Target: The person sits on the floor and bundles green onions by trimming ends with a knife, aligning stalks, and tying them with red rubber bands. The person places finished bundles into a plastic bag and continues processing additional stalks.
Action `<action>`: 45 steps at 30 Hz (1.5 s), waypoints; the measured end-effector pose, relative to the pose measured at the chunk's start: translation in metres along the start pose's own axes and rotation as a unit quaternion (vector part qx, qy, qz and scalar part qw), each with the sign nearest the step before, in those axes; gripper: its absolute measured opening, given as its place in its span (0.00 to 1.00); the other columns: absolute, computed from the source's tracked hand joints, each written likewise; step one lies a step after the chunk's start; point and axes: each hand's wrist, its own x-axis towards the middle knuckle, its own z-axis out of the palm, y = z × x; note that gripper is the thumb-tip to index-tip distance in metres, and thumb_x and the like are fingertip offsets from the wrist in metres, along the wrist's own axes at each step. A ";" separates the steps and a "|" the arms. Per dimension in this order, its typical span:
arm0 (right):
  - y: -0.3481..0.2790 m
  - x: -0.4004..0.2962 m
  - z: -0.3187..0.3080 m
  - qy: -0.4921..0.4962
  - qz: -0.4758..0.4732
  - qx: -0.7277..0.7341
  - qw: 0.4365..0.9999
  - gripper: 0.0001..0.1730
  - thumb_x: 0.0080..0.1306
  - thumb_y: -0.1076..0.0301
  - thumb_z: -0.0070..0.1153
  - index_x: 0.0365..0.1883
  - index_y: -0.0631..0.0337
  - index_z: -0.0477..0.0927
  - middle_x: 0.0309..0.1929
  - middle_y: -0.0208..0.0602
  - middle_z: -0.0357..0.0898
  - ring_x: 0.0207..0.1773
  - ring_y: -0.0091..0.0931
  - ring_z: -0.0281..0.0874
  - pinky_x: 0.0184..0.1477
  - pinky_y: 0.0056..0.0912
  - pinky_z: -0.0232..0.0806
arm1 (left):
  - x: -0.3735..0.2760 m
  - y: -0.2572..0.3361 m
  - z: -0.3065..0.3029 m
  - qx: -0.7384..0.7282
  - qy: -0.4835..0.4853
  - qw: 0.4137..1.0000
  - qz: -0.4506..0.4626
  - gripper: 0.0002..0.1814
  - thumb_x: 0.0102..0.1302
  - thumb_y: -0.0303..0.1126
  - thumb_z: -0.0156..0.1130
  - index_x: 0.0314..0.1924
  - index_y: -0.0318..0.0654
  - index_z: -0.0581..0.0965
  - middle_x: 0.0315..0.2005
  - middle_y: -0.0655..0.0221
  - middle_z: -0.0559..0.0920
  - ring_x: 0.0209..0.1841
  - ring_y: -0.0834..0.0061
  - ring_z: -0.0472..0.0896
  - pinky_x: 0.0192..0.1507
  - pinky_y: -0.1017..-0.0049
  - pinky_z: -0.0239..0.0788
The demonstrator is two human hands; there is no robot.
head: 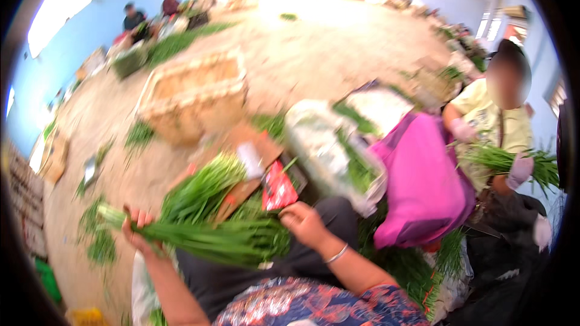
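Note:
My left hand grips a bunch of long green leafy stalks near its pale root end, with the leaves stretching to the right over my lap. At the leaf tips is my right hand, its fingers bent; whether it pinches any leaf cannot be told. Just beyond lies another bundle of green stalks on a flattened cardboard piece. A red plastic packet rests beside it, close to my right hand.
A large foam box stands ahead on the floor. To the right are a white plastic sack of greens and a magenta bag. Beside that sits a co-worker in gloves, holding green stalks. Loose greens lie at left.

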 end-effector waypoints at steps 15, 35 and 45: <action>-0.040 0.003 0.052 -0.483 0.043 0.132 0.865 0.27 0.58 0.59 0.61 0.51 0.69 0.74 0.43 0.41 0.80 0.48 0.25 0.74 0.51 0.32 0.67 | 0.014 -0.022 0.096 0.146 0.117 0.979 0.076 0.16 0.64 0.30 0.52 0.52 0.38 0.69 0.23 0.74 0.69 0.20 0.81 0.66 0.24 0.76 0.64; 0.031 -0.009 0.026 0.050 0.196 0.400 0.894 0.17 0.72 0.60 0.48 0.30 0.64 0.75 0.13 0.23 0.61 0.13 0.14 0.54 0.16 0.18 0.49 | 0.008 0.012 0.028 0.149 0.297 0.938 0.095 0.10 0.63 0.29 0.53 0.25 0.42 0.64 0.19 0.74 0.66 0.19 0.80 0.65 0.26 0.76 0.63; 0.054 0.004 0.007 -0.164 0.228 0.107 0.954 0.23 0.61 0.71 0.58 0.55 0.66 0.73 0.45 0.37 0.80 0.47 0.23 0.76 0.49 0.27 0.69 | 0.073 0.002 0.095 0.592 0.091 0.798 0.071 0.17 0.60 0.30 0.60 0.47 0.34 0.70 0.26 0.71 0.71 0.27 0.82 0.71 0.28 0.78 0.66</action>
